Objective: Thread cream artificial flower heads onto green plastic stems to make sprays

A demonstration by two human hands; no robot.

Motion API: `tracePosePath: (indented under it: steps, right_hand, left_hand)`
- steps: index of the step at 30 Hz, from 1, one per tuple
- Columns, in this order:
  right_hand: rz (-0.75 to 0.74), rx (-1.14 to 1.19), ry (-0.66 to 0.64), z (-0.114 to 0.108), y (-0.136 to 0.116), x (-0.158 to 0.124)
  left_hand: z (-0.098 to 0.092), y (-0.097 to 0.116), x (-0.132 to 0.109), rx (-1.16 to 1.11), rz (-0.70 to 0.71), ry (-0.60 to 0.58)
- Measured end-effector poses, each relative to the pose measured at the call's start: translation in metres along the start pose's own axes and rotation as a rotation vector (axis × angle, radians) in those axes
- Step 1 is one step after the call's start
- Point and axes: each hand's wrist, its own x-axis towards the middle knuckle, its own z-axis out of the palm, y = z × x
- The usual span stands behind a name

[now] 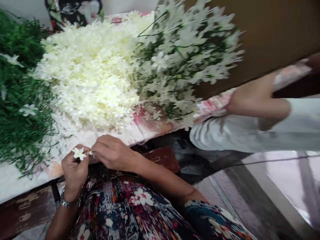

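My left hand, with a metal watch at the wrist, is closed around a small white flower whose petals face up above the thumb. Close beside it, my right hand is in a pinch. Between its fingertips shows a small white piece that looks like another blossom, partly hidden by the fingers. Both hands are nearly touching at the table's near edge. Just beyond them lies a big heap of loose white blossoms on the floral tablecloth.
Green stems are piled at the left, with a few white flowers among them. White flowers on green stems form a bunch at the right back. Another person's arm rests by the table's right side. A dark floral bag stands behind.
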Motion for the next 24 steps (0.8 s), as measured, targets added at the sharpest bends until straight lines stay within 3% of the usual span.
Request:
tracePosePath:
  steps: [4, 7, 11, 16, 24]
  right_hand:
    - [0.073, 0.217, 0.022, -0.013, -0.005, -0.001]
    - [0.082, 0.254, 0.064, -0.019, -0.008, -0.002]
    - [0.052, 0.207, 0.096, -0.018, -0.014, -0.003]
    - [0.042, 0.184, 0.107, -0.012, -0.021, -0.001]
    - [0.101, 0.203, 0.088, -0.006, -0.022, 0.002]
  left_hand:
    - [0.000, 0.003, -0.003, -0.343, -0.069, 0.062]
    - [-0.002, 0.007, -0.006, -0.450, -0.091, 0.060]
    - [-0.003, 0.010, -0.011, -0.483, -0.075, 0.047]
    - [0.000, 0.011, -0.014, -0.501, 0.073, 0.049]
    - [0.002, 0.010, -0.017, -0.316, 0.229, 0.122]
